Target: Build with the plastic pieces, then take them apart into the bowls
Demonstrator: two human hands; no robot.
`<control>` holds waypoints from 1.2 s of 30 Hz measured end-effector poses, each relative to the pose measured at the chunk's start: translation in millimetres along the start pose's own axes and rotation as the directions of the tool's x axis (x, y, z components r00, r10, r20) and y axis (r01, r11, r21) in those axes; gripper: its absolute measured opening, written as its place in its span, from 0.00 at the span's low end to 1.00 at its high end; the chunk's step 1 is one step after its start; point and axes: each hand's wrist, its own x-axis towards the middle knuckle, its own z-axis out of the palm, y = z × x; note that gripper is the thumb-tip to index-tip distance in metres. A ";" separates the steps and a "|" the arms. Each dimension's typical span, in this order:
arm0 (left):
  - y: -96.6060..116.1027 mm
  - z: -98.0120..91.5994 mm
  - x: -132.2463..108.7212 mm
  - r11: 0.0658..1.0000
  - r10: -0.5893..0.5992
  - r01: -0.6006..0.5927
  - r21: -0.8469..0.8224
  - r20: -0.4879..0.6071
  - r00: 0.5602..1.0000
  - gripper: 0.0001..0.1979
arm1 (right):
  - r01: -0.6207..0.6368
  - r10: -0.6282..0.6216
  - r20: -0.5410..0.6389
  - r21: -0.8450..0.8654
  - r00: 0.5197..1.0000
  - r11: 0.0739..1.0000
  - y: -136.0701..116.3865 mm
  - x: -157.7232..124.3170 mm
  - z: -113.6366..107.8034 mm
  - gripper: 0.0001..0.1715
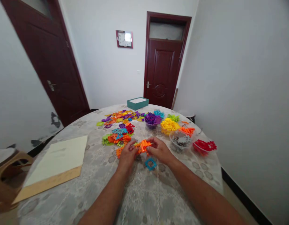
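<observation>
Between my two hands, just above the table, is an orange plastic building piece [144, 145] with notched edges. My right hand [159, 149] pinches its right side with thumb and fingers. At its left side, my left hand [128, 153] has its fingers curled round the piece's edge. Whether several pieces are joined there I cannot tell. A blue ring-shaped piece [150, 164] lies flat on the table just below my hands. Beyond my left hand is a loose heap of orange, blue, green and red pieces [119, 134].
Bowls of purple [153, 119], yellow [170, 125], grey [181, 140] and red pieces [204, 146] stand on the right. More mixed pieces [123, 117] spread behind. A green box [137, 103] sits at the far edge. Paper on a board [57, 159] lies left on the round table [92, 184].
</observation>
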 end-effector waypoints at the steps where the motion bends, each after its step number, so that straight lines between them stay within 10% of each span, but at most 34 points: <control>1: -3.4 -0.7 0.3 0.996 -0.035 0.037 -0.077 0.022 0.999 0.26 | 0.018 -0.018 -0.003 -0.043 1.000 0.999 -7.9 -2.4 -6.3 0.19; 7: -5.0 -10.8 2.7 0.930 -0.166 0.208 -0.304 0.157 0.974 0.18 | 0.179 -0.311 -0.199 -0.496 0.929 0.850 -55.9 -19.4 -92.5 0.19; 13: -2.7 -9.7 3.0 0.913 -0.162 0.253 -0.320 0.284 0.945 0.18 | -0.159 -0.370 -0.487 -0.748 0.791 0.644 -70.9 7.4 -222.8 0.21; 17: -0.9 -9.3 1.1 0.901 -0.176 0.290 -0.323 0.339 0.924 0.22 | -0.386 -0.220 -0.577 -0.738 0.787 0.554 -64.1 39.6 -261.0 0.20; 24: 1.0 -8.9 -0.7 0.885 -0.223 0.357 -0.299 0.400 0.889 0.26 | -0.482 -0.022 -0.639 -0.601 0.769 0.637 -46.7 78.0 -253.4 0.21; 31: -3.4 -9.2 1.6 0.889 -0.239 0.367 -0.274 0.406 0.882 0.26 | -0.360 -0.138 -0.643 -0.579 0.753 0.731 -62.0 56.0 -238.6 0.18; 36: -4.6 -9.0 0.2 0.895 -0.237 0.365 -0.256 0.420 0.876 0.25 | 0.003 -0.248 -0.315 -0.614 0.916 0.789 -57.5 1.7 -155.9 0.11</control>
